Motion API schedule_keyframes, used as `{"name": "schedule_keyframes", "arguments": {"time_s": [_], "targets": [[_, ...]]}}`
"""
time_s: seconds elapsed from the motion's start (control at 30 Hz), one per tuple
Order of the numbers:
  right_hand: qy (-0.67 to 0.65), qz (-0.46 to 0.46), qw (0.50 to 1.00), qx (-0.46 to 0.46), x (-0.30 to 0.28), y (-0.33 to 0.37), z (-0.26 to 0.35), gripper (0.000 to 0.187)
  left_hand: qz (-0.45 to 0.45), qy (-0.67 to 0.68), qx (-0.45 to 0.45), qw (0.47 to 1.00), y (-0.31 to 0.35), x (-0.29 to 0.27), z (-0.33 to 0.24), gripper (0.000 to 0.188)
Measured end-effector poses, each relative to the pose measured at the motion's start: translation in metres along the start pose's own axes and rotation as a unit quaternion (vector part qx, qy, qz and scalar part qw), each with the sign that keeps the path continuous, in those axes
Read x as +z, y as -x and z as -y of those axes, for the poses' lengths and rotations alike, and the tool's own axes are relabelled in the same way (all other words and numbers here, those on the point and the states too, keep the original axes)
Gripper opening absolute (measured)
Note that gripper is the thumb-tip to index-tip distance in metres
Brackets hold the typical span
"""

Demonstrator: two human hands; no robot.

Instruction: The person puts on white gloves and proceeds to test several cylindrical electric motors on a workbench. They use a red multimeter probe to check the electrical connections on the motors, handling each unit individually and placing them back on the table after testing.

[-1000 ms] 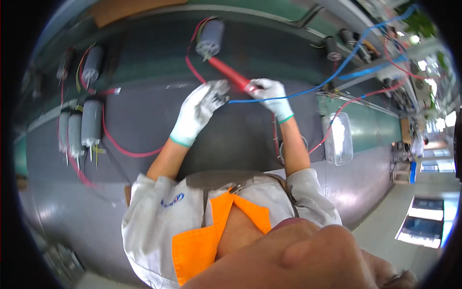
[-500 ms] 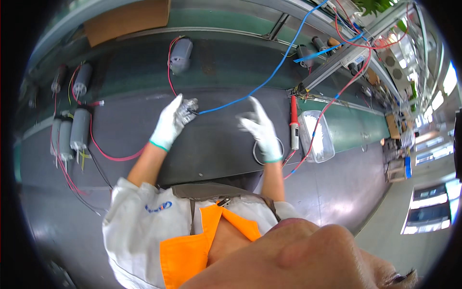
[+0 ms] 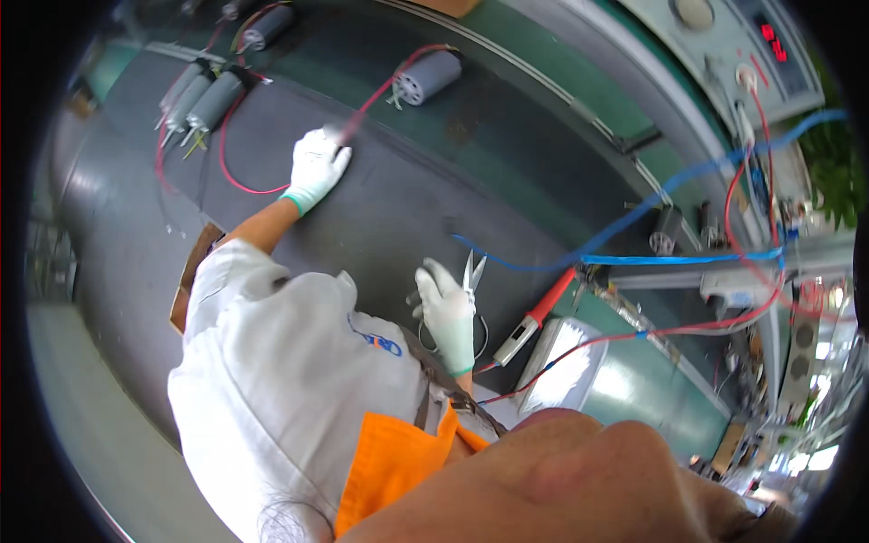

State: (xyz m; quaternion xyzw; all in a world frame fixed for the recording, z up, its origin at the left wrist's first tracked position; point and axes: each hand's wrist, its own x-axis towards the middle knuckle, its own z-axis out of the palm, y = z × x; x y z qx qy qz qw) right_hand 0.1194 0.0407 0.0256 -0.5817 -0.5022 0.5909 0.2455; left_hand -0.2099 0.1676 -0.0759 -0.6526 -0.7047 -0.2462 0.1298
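Observation:
My left hand [image 3: 314, 167], in a white glove, is closed around a red cable [image 3: 369, 104] that runs to a grey cylindrical motor [image 3: 429, 78]; its fingertips are blurred. A second red cable [image 3: 237, 181] passes beside that wrist. My right hand [image 3: 446, 312], gloved too, hovers empty with fingers apart over a pair of scissors [image 3: 471, 273], whose blades show past the fingers. Just beyond the scissors hangs the end of a blue wire [image 3: 516, 265]. A red-and-grey probe-like tool [image 3: 534, 317] lies right of my right hand.
Several grey motors [image 3: 214, 101] with leads are at the left. A translucent bin [image 3: 561, 366] with white pieces stands at the right. Above hangs an instrument [image 3: 738, 45] with a red display. Red leads [image 3: 625, 337] and a metal frame [image 3: 706, 261] cross the right side.
The view has turned. My left hand no longer holds the clear piece at the blue wire's end, and that wire now hangs free. My right hand has shifted, uncovering the scissors' blades.

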Motion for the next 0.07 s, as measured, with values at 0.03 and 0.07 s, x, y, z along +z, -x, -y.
{"name": "schedule_keyframes", "arguments": {"time_s": [0.03, 0.07], "targets": [[-0.004, 0.017, 1.0, 0.019, -0.0039, 0.0043, 0.0083, 0.045, -0.014, 0.006, 0.004, 1.0, -0.0007, -0.0001, -0.0002, 0.037], [0.006, 0.034, 0.999, 0.022, -0.0053, 0.0136, 0.0178, 0.045, -0.023, 0.014, 0.01, 1.0, -0.0006, -0.0015, -0.0036, 0.038]]}}
